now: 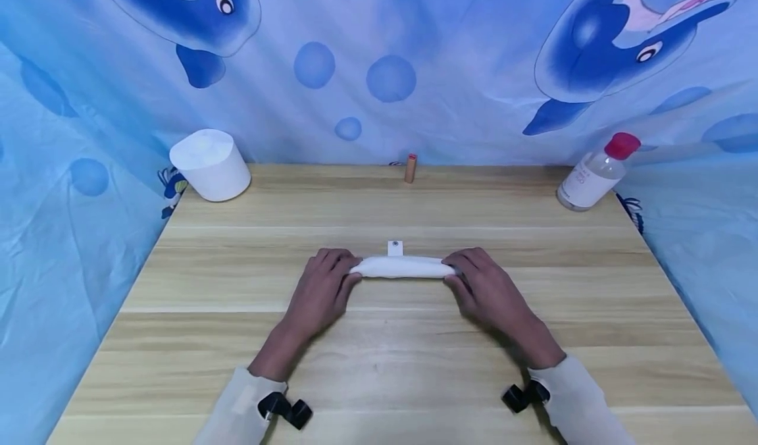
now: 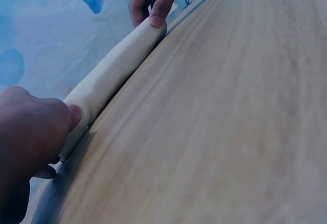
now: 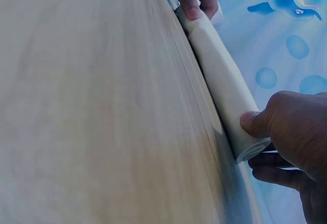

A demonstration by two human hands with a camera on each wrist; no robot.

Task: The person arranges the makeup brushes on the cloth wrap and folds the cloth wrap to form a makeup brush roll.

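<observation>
A rolled-up white cloth (image 1: 405, 268) lies crosswise on the wooden table in the head view. My left hand (image 1: 322, 288) pinches its left end, thumb on the near side and fingers over the far side. At the opposite end, my right hand (image 1: 489, 289) grips it the same way. The right wrist view shows the roll (image 3: 219, 71) with spiral layers at its end, beside my right thumb (image 3: 254, 124). Just beyond the roll's middle, a small white tag (image 1: 395, 248) with a dark mark sticks out; whether it is attached cannot be told.
A white paper roll (image 1: 213, 168) stands at the back left. A clear bottle (image 1: 592, 178) with a red cap is at the back right. Between them, a small brown cylinder (image 1: 410, 170) stands near the back edge. A blue curtain (image 1: 450, 116) hangs behind the table (image 1: 391, 359).
</observation>
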